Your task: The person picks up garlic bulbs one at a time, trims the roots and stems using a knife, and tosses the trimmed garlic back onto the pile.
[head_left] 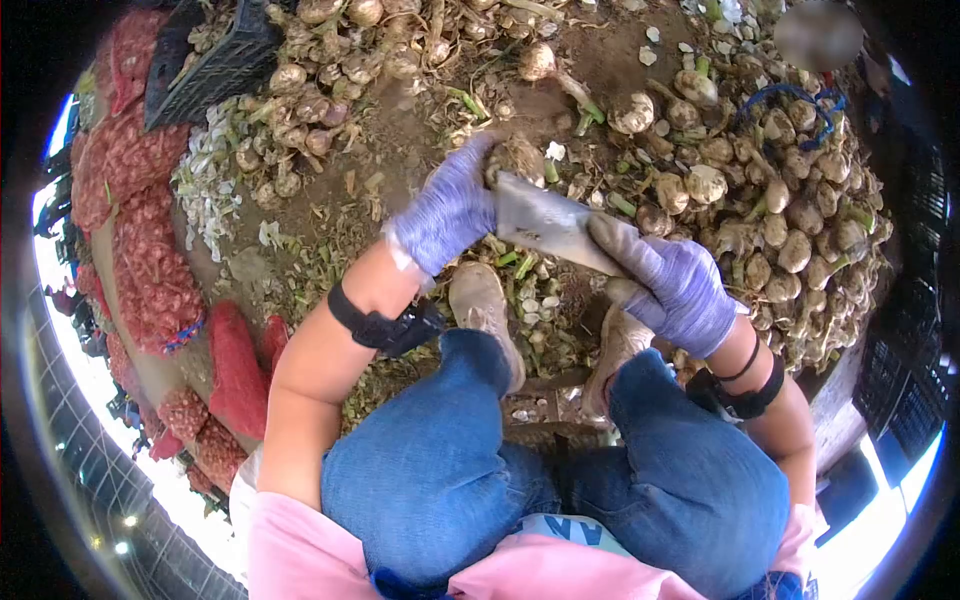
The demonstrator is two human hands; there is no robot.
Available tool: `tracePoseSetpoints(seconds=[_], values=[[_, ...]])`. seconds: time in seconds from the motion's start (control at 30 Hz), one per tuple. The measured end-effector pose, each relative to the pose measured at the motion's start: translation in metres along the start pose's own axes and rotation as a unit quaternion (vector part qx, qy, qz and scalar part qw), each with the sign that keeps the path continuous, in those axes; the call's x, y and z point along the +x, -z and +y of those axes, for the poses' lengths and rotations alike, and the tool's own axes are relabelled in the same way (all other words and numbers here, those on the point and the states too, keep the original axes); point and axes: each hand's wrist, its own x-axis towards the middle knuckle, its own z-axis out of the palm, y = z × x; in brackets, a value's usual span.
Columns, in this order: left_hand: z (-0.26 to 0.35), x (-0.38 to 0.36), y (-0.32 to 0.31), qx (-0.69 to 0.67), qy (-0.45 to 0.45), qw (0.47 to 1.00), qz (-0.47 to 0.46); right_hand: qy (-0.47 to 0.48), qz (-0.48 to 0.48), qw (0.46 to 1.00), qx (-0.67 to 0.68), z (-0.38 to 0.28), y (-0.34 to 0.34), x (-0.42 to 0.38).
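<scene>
My left hand (pixel 450 212), in a purple-white glove, is closed around a garlic bulb (pixel 520 160) with dirty outer skin. My right hand (pixel 685 292), gloved the same way with darkened fingertips, grips a knife (pixel 550 225). Its broad metal blade points left and overlaps the lower side of the bulb, close to my left fingers. The knife's handle is hidden inside my right fingers. Both hands are above the ground, just beyond my shoes (pixel 482 310). Cut green stem pieces and pale scraps (pixel 535 305) lie below the blade.
A large heap of garlic (pixel 800 230) lies to the right, with a blue cord (pixel 800 100) on it. More garlic (pixel 300 130) is piled at upper left beside a black crate (pixel 215 75). Red mesh sacks (pixel 150 265) line the left side. Dark crates (pixel 905 350) stand far right.
</scene>
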Motion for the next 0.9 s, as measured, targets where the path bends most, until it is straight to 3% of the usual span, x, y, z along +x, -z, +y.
tracePoseSetpoints(seconds=[0.13,0.23,0.37,0.67,0.73,0.77,0.8,0.83,0.9], values=[[-0.003,-0.011,-0.025,0.110,-0.001,0.990,0.090,0.053,0.001,0.996,-0.072,-0.012,0.006,0.013],[-0.007,-0.012,-0.035,0.260,-0.069,0.962,0.037,0.058,-0.042,0.992,-0.100,-0.019,0.012,0.016],[-0.008,-0.012,-0.038,0.426,-0.162,0.890,-0.005,0.091,0.005,0.993,-0.075,-0.020,0.008,0.017],[-0.025,-0.011,-0.016,0.554,-0.322,0.767,-0.035,0.096,0.007,0.993,-0.073,-0.003,-0.006,0.000],[-0.022,-0.026,-0.036,0.507,-0.247,0.825,0.012,-0.007,0.070,0.997,-0.004,0.026,-0.025,-0.018],[-0.022,-0.037,-0.047,0.536,-0.199,0.818,0.059,-0.106,0.052,0.993,-0.013,0.038,-0.019,-0.028],[-0.017,-0.043,-0.051,0.534,-0.181,0.824,0.051,-0.204,0.030,0.978,-0.026,0.051,-0.013,-0.037],[-0.014,-0.048,-0.052,0.530,-0.162,0.831,0.047,-0.340,-0.046,0.936,-0.082,0.061,-0.003,-0.041],[-0.024,-0.040,-0.038,0.529,-0.246,0.810,0.057,-0.237,0.020,0.971,-0.032,0.067,-0.014,-0.049]])
